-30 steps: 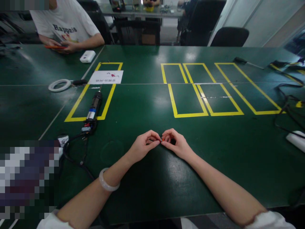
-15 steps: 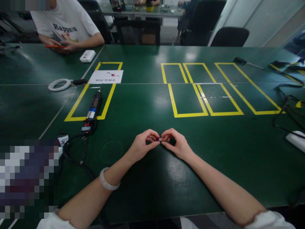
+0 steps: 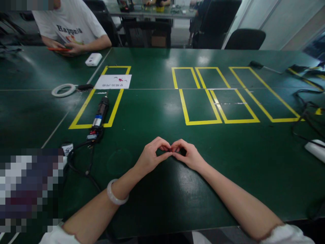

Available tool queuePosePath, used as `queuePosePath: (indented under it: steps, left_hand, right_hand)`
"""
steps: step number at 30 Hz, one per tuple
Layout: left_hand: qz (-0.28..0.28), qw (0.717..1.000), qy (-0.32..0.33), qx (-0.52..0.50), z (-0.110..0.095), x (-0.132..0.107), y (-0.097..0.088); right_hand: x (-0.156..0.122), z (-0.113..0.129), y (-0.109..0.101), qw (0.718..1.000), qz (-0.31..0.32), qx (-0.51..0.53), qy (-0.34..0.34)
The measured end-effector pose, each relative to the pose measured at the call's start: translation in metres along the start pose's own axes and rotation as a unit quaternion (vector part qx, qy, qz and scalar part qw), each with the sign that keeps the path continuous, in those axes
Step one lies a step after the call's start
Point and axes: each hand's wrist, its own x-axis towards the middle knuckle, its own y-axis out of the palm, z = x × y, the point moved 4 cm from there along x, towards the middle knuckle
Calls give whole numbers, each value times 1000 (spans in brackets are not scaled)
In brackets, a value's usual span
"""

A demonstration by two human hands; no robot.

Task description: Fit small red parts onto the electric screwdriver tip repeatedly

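My left hand [image 3: 152,154] and my right hand [image 3: 187,153] meet fingertip to fingertip just above the green table. Between them they pinch a small red and dark piece [image 3: 172,149]. Most of it is covered by the fingers, so its kind does not show. Thumb and fingers of both hands are closed on it from either side. A pale bangle [image 3: 117,192] circles my left wrist. The nearest tool is a black electric screwdriver [image 3: 99,117], lying left of my hands with its bit pointing away.
The green table [image 3: 147,112] bears yellow tape frames [image 3: 203,122]. A paper sign [image 3: 113,81], a white cable coil [image 3: 63,90] and a white box [image 3: 93,59] lie left. At right are a screwdriver [image 3: 265,67], black cables and a power strip [image 3: 316,150]. Across the table sits a person [image 3: 72,27].
My fingertips have drawn closer together around the small piece, and less of it shows than before. The other things on the table stay where they were.
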Motion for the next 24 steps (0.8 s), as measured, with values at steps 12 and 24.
queuePosePath:
  steps: [12,24]
  left_hand:
    - [25,996,-86,-25,11,0,2]
    - [148,932,-203,-261,21,-3,14]
  right_hand:
    - [1,-2,-3,995,-34,94,17]
    - [0,1,-6,994,-20,106,33]
